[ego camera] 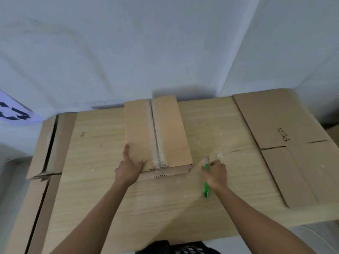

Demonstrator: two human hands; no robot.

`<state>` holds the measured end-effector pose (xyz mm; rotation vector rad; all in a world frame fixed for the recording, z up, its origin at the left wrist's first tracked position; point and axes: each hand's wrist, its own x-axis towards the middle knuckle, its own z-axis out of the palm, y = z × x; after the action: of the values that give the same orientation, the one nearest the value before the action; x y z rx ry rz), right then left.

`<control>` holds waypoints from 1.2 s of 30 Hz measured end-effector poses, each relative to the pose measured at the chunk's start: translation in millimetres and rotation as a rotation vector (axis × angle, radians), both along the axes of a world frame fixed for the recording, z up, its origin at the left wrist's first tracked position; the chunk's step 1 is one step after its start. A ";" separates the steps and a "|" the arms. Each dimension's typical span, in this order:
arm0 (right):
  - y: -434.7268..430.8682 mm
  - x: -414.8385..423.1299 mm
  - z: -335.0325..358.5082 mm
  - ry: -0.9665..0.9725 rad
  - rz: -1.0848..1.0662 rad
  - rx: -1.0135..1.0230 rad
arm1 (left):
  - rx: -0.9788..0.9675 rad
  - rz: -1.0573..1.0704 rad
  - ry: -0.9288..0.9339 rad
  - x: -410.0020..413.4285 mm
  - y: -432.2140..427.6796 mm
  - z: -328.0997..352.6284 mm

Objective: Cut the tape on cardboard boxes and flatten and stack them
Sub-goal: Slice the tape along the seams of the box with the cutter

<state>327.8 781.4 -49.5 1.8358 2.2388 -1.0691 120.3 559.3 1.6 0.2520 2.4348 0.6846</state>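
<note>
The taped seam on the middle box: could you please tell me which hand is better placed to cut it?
Likely the right hand: it grips the green cutter beside the box, while the left hand rests on the box's near left corner, steadying it.

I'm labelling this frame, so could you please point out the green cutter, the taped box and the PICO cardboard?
green cutter point(206, 188): head view, on its green handle.
taped box point(138, 129): head view, on its top left flap.
PICO cardboard point(269, 116): head view, on the bare panel beside the lettering.
</note>
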 end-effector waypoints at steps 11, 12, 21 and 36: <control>39.3 -12.2 23.9 0.227 -0.061 0.026 | 0.050 -0.046 0.032 0.0 27.3 20.0; 42.4 -21.6 31.3 0.281 -0.066 0.013 | 0.067 -0.047 -0.001 2.6 31.3 20.1; 68.3 -67.9 72.7 0.240 0.280 0.203 | -0.145 -0.299 0.111 44.7 60.8 46.4; 32.4 -39.9 58.9 0.338 0.290 0.206 | -0.271 -0.457 0.207 -113.6 87.0 36.8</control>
<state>288.0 813.8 9.5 1.4083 2.7942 -1.2046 6.7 646.3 38.4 0.7692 2.4950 0.1312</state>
